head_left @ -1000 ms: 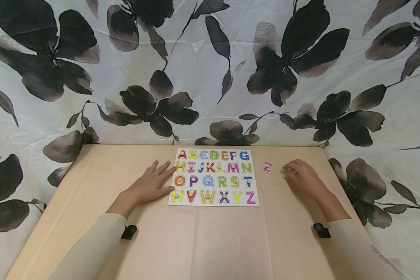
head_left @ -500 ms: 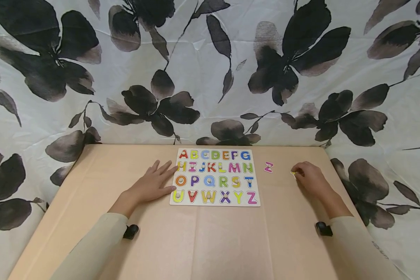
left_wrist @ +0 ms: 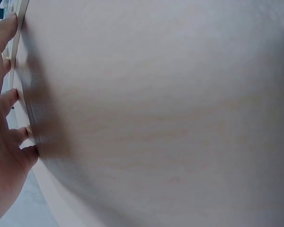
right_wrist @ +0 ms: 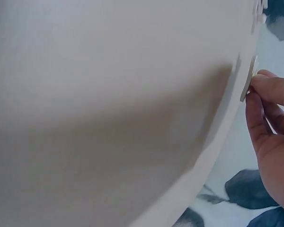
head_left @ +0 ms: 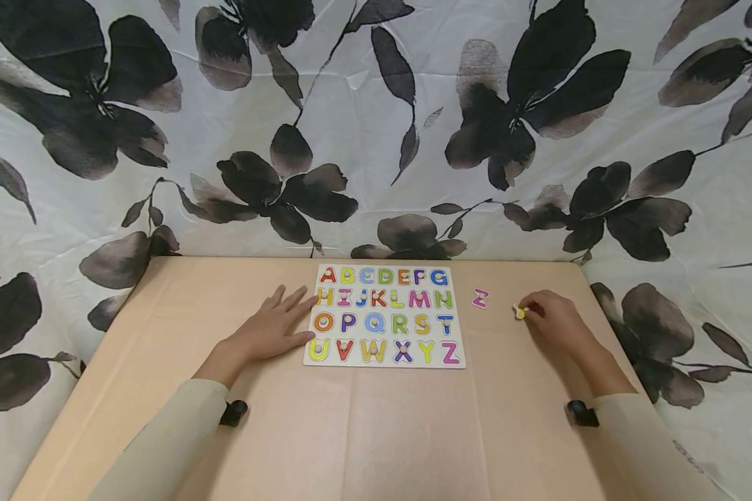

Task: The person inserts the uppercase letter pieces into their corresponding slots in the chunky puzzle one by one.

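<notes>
A white alphabet puzzle board [head_left: 384,366] with colourful letters lies on the table, in the middle of the head view. My left hand [head_left: 271,327] has its fingers spread along the board's left side, fingertips and thumb at the rim; the left wrist view shows the fingers [left_wrist: 8,97] against the board's thin edge. To the board's right, my right hand [head_left: 551,316] pinches a small yellow letter puzzle piece [head_left: 519,312] with a pale rim, held tilted. In the right wrist view that piece [right_wrist: 248,79] appears edge-on between thumb and fingers. A pink Z piece [head_left: 480,298] lies between board and right hand.
The light wooden-toned table [head_left: 407,431] ends at a back edge just beyond the board. Behind and beside it hangs white cloth [head_left: 363,125] with dark flowers. Dark wrist-worn devices show on both wrists, the right device [head_left: 583,413] close above the table.
My right hand first moved slightly right, then turned the yellow letter piece into plain sight with its face showing. The left hand, board and pink Z stay in place.
</notes>
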`<state>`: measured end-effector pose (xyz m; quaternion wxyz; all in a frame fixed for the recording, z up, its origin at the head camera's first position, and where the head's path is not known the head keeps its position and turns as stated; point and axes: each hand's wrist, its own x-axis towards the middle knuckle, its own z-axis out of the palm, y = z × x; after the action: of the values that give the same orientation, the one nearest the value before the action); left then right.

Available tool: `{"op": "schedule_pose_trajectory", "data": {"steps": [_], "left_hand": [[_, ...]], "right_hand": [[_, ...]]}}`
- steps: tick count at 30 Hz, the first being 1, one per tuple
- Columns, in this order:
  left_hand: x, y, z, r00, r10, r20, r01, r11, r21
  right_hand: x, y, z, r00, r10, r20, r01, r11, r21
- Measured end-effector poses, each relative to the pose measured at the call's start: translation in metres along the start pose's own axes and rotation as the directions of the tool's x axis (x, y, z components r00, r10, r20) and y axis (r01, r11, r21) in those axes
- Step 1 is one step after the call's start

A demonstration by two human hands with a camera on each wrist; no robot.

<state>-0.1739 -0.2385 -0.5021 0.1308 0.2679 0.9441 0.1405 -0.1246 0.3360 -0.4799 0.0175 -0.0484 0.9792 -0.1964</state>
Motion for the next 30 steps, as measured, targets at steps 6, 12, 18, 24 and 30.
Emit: {"op": "schedule_pose_trajectory", "data": {"steps": [6,12,18,24,30], "left_hand": [[0.001,0.0,0.0,1.0,-0.001,0.001,0.001,1.0,0.009],[0.001,0.001,0.0,1.0,-0.004,0.003,0.004,1.0,-0.002],[0.0,0.001,0.0,1.0,-0.011,0.014,0.01,1.0,0.005],[-0.001,0.002,-0.001,1.0,-0.01,0.013,0.01,1.0,-0.002],[0.001,0.001,0.0,1.0,-0.001,0.011,0.001,1.0,0.003]], "right_hand": [[-0.003,-0.024,0.006,1.0,-0.013,0.004,0.013,0.998,0.059],[-0.003,-0.053,0.016,0.999,-0.021,0.031,0.019,0.997,0.075],[-0.003,-0.082,0.026,0.996,-0.077,0.053,0.071,0.992,0.1],[-0.003,-0.108,0.037,0.989,-0.124,0.075,0.112,0.983,0.147],[-0.003,-0.131,0.048,0.978,-0.172,0.116,0.151,0.974,0.171]]}}
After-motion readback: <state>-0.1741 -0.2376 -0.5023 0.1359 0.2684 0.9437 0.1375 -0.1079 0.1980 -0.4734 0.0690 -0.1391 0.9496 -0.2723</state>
